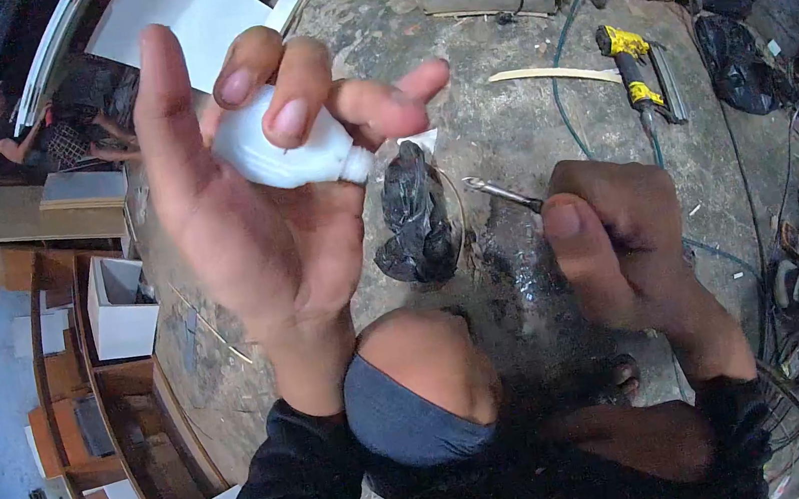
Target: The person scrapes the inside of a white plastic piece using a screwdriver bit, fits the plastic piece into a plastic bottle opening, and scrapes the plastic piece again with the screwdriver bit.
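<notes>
My left hand [256,198] is raised at upper left, its fingers curled round a small white plastic bottle [292,158]. The bottle lies tilted, with its threaded neck pointing right and no cap on it. My right hand [615,236] is closed on a thin metal rod-like tool [503,192], whose tip points left toward the bottle without touching it. The tool's rear end is hidden in the fist. Beneath and between the hands, a crumpled black plastic bag [411,218] sits on the floor.
A yellow-and-black nail gun [636,67] with a hose lies at the right beside a wooden strip [548,75]. Cables and another black bag [736,64] are along the right edge. Wooden shelving [99,380] and panels stand left. Another person [67,142] is at the upper left.
</notes>
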Available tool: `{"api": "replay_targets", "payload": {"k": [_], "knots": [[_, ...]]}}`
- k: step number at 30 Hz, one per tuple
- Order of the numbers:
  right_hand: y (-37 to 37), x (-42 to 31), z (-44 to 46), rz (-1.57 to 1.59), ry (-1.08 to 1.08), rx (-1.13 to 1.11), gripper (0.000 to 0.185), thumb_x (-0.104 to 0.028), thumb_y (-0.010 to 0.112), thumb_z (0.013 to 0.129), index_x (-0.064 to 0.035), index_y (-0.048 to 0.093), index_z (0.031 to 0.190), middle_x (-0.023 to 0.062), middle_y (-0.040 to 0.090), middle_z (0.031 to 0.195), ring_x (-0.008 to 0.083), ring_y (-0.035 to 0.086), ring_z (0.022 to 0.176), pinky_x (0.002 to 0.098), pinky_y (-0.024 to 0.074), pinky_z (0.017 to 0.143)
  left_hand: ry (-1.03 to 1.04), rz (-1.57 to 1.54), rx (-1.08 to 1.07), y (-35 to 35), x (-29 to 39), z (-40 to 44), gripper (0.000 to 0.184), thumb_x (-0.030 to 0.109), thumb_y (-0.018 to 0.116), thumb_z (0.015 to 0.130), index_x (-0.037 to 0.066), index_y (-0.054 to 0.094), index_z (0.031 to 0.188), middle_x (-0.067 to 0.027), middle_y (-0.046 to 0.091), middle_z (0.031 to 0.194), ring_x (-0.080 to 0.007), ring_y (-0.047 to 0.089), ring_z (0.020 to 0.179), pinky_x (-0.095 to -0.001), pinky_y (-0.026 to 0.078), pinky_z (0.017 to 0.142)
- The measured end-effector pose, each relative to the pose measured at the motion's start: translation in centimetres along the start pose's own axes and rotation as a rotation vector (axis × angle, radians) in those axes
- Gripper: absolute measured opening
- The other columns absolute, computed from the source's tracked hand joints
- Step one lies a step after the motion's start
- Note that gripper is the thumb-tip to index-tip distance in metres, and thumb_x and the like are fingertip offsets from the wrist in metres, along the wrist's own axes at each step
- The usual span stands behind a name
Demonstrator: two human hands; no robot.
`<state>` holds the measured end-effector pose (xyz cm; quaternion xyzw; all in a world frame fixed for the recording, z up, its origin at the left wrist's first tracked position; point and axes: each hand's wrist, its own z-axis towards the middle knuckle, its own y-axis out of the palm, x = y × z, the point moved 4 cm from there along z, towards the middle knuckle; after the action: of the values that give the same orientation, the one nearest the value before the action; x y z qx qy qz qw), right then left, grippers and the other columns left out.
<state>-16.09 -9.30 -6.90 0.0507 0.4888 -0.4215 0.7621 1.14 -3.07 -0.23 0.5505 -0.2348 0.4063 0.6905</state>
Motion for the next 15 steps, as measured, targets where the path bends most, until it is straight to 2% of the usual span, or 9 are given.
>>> {"api": "replay_targets", "payload": {"k": [1, 2, 5, 7, 12, 15], "knots": [[0.1, 0.2, -0.2, 0.068, 0.048, 0.011, 0.028, -0.013, 0.058, 0.087, -0.0038, 0.048, 0.063, 0.0121, 0.044, 0.055, 0.0282, 0.049, 0.046, 0.0388, 0.0365, 0.044, 0.015, -0.033, 0.021, -0.1, -0.1, 0.0, 0.037, 0.040, 0.037, 0.099, 0.009, 0.040, 0.080, -0.0046, 0.045, 0.068, -0.0279, 0.054, 0.068, -0.0563, 0.031, 0.107], [0.1, 0.3, -0.4, 0.136, 0.093, 0.021, 0.029, -0.012, 0.058, 0.087, -0.0035, 0.047, 0.062, 0.0122, 0.043, 0.054, 0.0290, 0.048, 0.045, 0.0386, 0.0355, 0.044, -0.021, -0.126, -0.053, -0.2, -0.2, 0.1, 0.036, 0.037, 0.037, 0.100, 0.008, 0.040, 0.077, -0.0043, 0.046, 0.070, -0.0304, 0.060, 0.079, -0.0559, 0.026, 0.110], [-0.1, -0.2, -0.4, 0.167, 0.128, 0.044, 0.031, -0.013, 0.058, 0.088, -0.0036, 0.047, 0.061, 0.0120, 0.042, 0.053, 0.0298, 0.047, 0.044, 0.0388, 0.0348, 0.043, -0.097, -0.294, -0.097, 0.5, -0.7, 0.4, 0.036, 0.031, 0.035, 0.101, 0.007, 0.042, 0.074, -0.0044, 0.050, 0.075, -0.0314, 0.062, 0.099, -0.0540, 0.020, 0.115], [-0.2, -1.6, -0.1, 0.010, 0.034, 0.046, 0.030, -0.014, 0.060, 0.087, -0.0044, 0.048, 0.061, 0.0117, 0.042, 0.053, 0.0285, 0.047, 0.043, 0.0385, 0.0355, 0.042, -0.162, -0.330, -0.028, 1.2, -1.0, 0.6, 0.036, 0.028, 0.034, 0.101, 0.007, 0.043, 0.073, -0.0051, 0.053, 0.080, -0.0294, 0.059, 0.110, -0.0527, 0.015, 0.117], [0.0, -4.1, -0.4, -0.120, -0.188, 0.131, 0.028, -0.019, 0.054, 0.088, -0.0060, 0.049, 0.064, 0.0073, 0.046, 0.054, 0.0236, 0.046, 0.042, 0.0348, 0.0330, 0.041, -0.285, -0.501, -0.063, 1.8, -1.8, 0.7, 0.033, 0.026, 0.034, 0.101, 0.006, 0.046, 0.077, -0.0048, 0.057, 0.089, -0.0220, 0.054, 0.120, -0.0487, 0.007, 0.119], [-0.2, -4.9, -0.5, -0.157, -0.214, 0.198, 0.028, -0.022, 0.056, 0.087, -0.0063, 0.049, 0.064, 0.0074, 0.046, 0.054, 0.0236, 0.046, 0.042, 0.0347, 0.0329, 0.039, -0.303, -0.541, -0.095, 2.0, -1.7, 0.6, 0.033, 0.029, 0.036, 0.101, 0.004, 0.047, 0.081, -0.0041, 0.058, 0.092, -0.0200, 0.051, 0.124, -0.0465, 0.005, 0.120]]}}
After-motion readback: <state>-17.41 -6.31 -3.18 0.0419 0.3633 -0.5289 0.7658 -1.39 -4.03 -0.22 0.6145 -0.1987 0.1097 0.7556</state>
